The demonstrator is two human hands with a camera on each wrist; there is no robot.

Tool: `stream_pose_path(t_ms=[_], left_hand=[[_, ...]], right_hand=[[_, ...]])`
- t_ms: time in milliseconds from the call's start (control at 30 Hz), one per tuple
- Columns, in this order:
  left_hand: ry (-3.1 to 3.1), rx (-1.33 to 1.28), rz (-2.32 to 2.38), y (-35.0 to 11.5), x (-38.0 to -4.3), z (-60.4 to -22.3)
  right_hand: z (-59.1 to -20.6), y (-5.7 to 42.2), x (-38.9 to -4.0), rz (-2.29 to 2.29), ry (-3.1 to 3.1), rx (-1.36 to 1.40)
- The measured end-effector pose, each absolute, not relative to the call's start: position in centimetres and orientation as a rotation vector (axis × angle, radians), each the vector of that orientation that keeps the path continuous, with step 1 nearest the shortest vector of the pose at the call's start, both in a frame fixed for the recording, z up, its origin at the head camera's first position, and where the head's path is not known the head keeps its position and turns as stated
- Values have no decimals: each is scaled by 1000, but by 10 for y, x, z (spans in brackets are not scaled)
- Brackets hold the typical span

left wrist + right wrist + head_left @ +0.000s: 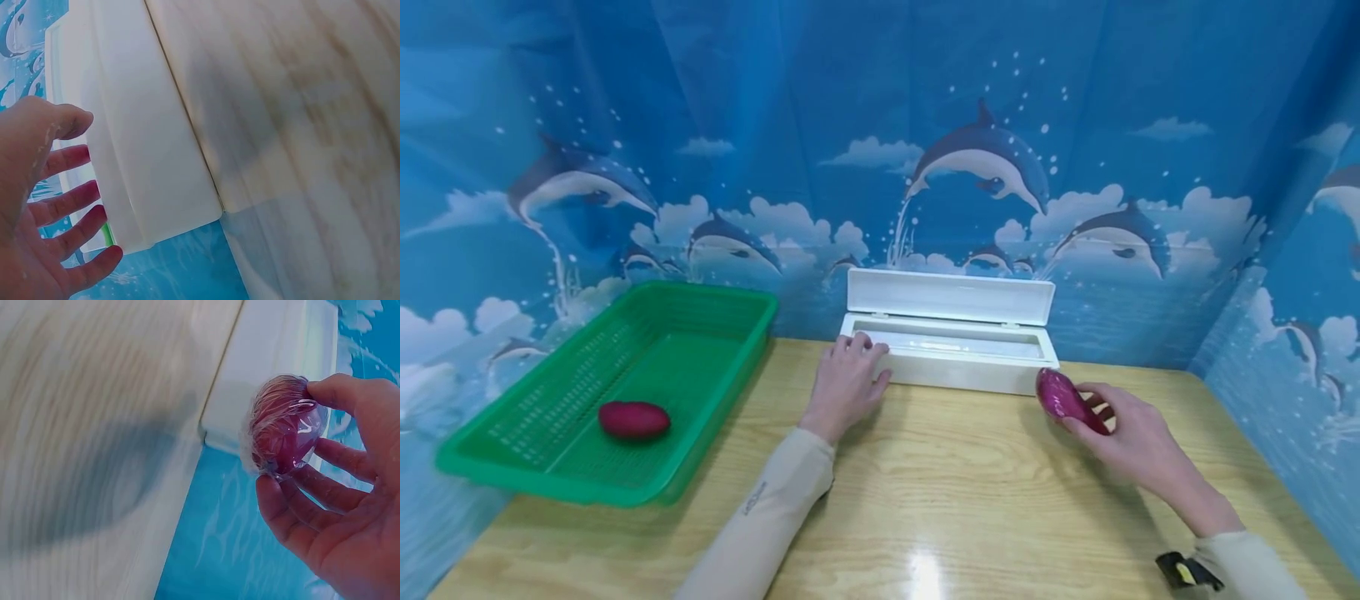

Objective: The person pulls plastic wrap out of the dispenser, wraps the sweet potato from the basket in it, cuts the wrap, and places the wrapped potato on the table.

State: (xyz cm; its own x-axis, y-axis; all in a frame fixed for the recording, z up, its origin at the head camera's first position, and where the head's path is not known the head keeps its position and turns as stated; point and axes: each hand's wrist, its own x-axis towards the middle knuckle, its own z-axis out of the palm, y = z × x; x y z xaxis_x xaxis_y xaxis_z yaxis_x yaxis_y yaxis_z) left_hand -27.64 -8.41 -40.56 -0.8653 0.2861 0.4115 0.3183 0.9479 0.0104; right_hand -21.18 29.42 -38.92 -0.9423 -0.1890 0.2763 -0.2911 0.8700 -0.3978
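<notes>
With thumb and fingers, my right hand (1138, 437) holds a purple-red sweet potato (1067, 400) above the table, off the right end of a long white cling film box (962, 375). Shiny clear film covers the sweet potato, bunched into wrinkles in the right wrist view (287, 428). The box's hinged lid (951, 296) stands up, and a pale roll lies inside. At the box's left end is my left hand (847, 379), fingers over the front rim; the left wrist view shows them spread and holding nothing. Whether they touch the rim I cannot tell.
A green plastic basket (568, 492) stands on the left of the wooden table (955, 467), with another purple-red sweet potato (634, 420) in it. A blue dolphin-printed backdrop (820, 100) rises behind the table and along both sides.
</notes>
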Motion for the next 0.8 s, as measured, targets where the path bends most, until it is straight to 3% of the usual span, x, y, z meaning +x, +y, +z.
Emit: stream_pose_path(t_ms=[800], left_hand=[[-2701, -397, -70, -83, -278, -407]], right_hand=[[-406, 375, -233, 526, -2806, 173]])
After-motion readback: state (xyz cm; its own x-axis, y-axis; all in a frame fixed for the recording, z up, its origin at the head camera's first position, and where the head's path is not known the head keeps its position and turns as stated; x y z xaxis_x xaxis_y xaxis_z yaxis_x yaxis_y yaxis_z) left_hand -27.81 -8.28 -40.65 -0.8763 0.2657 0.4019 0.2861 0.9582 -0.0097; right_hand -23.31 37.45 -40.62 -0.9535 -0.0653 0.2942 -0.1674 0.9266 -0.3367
